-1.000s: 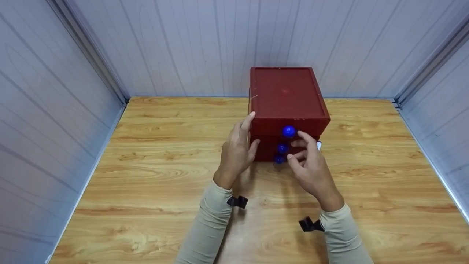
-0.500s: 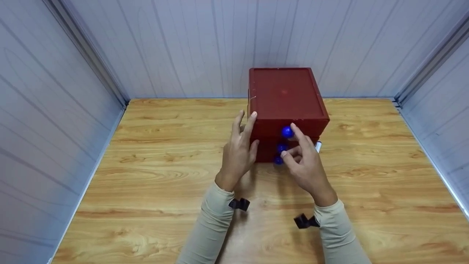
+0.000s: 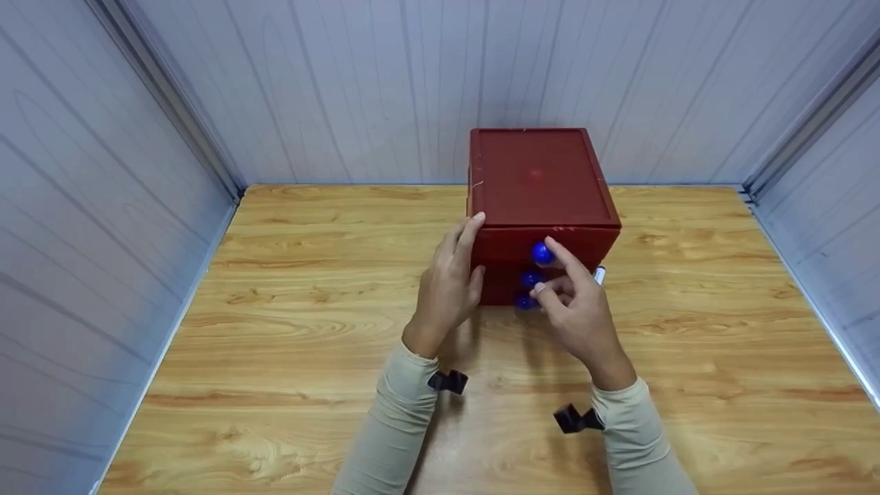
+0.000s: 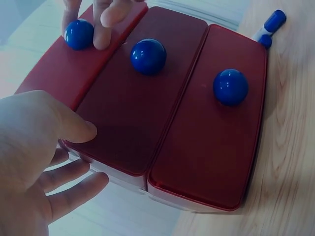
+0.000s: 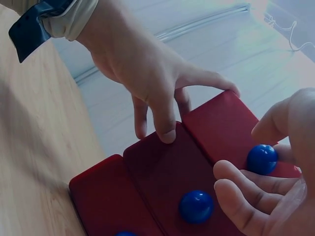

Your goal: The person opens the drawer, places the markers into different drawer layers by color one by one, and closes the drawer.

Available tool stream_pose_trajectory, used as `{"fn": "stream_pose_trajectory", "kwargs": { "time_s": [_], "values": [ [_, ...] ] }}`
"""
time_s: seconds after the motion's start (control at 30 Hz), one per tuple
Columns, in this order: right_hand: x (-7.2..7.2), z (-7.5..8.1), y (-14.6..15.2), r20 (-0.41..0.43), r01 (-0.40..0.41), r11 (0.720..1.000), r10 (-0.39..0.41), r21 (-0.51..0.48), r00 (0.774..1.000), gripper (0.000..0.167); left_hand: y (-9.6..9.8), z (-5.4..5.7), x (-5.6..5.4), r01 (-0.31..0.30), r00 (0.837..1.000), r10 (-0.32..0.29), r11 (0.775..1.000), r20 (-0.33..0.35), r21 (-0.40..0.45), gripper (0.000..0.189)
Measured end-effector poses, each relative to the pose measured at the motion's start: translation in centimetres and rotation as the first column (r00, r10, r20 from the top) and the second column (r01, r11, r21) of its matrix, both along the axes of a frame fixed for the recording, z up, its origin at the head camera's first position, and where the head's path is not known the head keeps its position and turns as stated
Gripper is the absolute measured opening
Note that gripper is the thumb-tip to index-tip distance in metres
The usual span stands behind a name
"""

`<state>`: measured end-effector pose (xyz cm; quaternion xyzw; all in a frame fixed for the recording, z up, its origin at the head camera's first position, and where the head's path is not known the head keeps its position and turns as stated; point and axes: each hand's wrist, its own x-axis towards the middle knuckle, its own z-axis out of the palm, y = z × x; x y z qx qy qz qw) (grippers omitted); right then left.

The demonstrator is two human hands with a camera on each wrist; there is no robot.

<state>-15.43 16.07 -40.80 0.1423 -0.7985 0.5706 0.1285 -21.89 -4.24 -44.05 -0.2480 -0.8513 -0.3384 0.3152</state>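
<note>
A red drawer unit [image 3: 536, 179] has three stacked drawers, each with a round blue knob. My right hand [image 3: 584, 309] holds the top drawer's knob [image 3: 540, 254] between its fingers, the index finger lying along its upper side. Below it are the middle knob [image 4: 147, 56] and the bottom knob [image 4: 230, 87]. A thin dark gap shows along the upper edge of the top drawer's front. My left hand [image 3: 445, 292] rests against the unit's left side, its thumb on the middle drawer front and its other fingers extended along the side.
The unit stands on a wooden table [image 3: 309, 330], near the pale back wall [image 3: 344, 89]. A white marker with a blue cap [image 4: 274, 20] lies by the unit's right side. Black wrist mounts [image 3: 450, 381] stick out from both sleeves.
My right hand has moved left onto the top knob and taken hold of it. The top drawer's front has come slightly forward. My left hand has stayed at the unit's left side.
</note>
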Motion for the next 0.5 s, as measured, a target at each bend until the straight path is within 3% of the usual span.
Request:
{"fn": "stream_pose_trajectory", "kwargs": {
  "time_s": [0.3,0.5],
  "values": [
    [1.5,1.3,0.5,0.026,-0.003,0.998,0.001,0.059,1.0,0.055,-0.2,-0.2,-0.3,0.007,1.0,-0.007,1.0,-0.021,0.004,0.088],
    [2.5,1.6,1.1,-0.007,-0.018,0.99,0.019,0.139,1.0,0.052,-0.2,-0.5,-0.4,0.007,0.999,-0.006,1.0,-0.032,0.016,0.078]
  ]
}}
